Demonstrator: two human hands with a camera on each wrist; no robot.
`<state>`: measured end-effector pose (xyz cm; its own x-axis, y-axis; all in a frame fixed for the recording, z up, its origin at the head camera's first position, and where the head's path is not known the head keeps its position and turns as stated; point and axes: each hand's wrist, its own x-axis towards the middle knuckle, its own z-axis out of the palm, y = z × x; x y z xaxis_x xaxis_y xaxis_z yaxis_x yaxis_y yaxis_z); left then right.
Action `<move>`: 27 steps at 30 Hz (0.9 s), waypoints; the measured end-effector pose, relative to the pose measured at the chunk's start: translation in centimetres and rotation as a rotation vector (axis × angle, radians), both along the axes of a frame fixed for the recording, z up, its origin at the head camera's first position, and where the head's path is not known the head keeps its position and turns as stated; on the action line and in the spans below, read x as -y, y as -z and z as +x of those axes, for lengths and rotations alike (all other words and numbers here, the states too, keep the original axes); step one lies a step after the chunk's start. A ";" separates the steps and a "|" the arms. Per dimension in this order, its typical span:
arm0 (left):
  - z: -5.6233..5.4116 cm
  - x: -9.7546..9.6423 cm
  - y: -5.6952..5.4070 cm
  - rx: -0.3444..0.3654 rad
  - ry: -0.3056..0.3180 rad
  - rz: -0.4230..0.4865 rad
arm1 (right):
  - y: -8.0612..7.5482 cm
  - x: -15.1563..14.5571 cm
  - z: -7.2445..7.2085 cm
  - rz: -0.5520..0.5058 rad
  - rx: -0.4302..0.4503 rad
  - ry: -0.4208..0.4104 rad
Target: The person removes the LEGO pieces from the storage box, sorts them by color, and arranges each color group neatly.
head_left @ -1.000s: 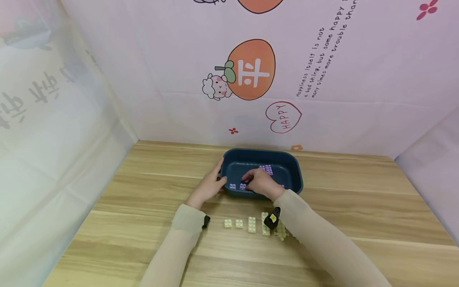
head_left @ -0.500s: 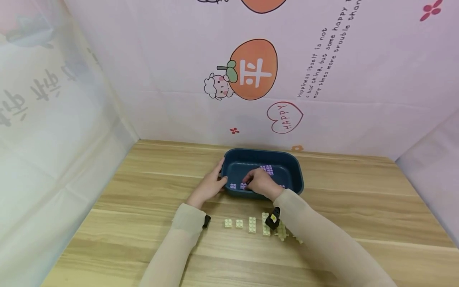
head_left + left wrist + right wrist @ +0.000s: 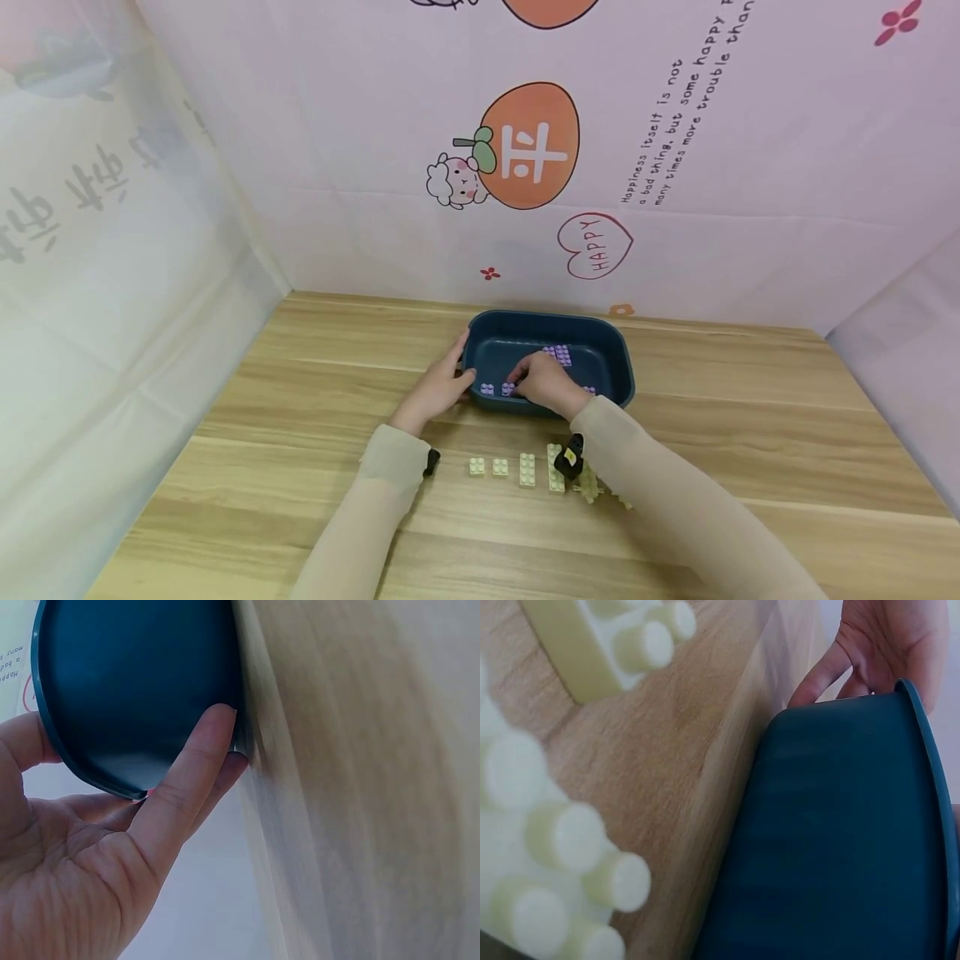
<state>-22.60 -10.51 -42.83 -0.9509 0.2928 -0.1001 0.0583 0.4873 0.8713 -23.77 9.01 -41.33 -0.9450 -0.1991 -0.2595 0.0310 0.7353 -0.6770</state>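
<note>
My left hand (image 3: 437,390) holds the left end of a dark blue plastic bin (image 3: 624,367), thumb at the rim and fingers along the outer wall. The left wrist view shows those fingers against the bin's outside (image 3: 142,682). Reaching over the near side, my right hand (image 3: 546,382) pinches a small purple building block (image 3: 507,389) inside the bin. A similar purple block (image 3: 487,389) lies to its left, and more purple blocks (image 3: 562,356) sit farther back. In the right wrist view, the bin wall (image 3: 832,825) hides the right fingers.
In front of the bin, pale yellow building blocks (image 3: 527,470) stand in a row on the wooden table (image 3: 300,467). The right sleeve partly covers yellowish pieces (image 3: 588,483) at the row's right end. A printed cloth (image 3: 375,250) hangs behind the table.
Both hands stay at almost the same spots, the left at the bin's end and the right at the purple block. The whole head view shifts only slightly.
</note>
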 end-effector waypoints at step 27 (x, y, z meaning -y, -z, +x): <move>0.1 0.1 0.0 -0.003 0.013 -0.013 | -0.3 -2.0 1.0 -0.292 -0.079 0.167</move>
<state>-22.49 -10.59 -42.78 -0.9473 0.3040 -0.1011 0.0673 0.4973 0.8649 -22.72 10.96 -41.02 -0.9857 -0.0951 -0.1388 0.0735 0.4991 -0.8634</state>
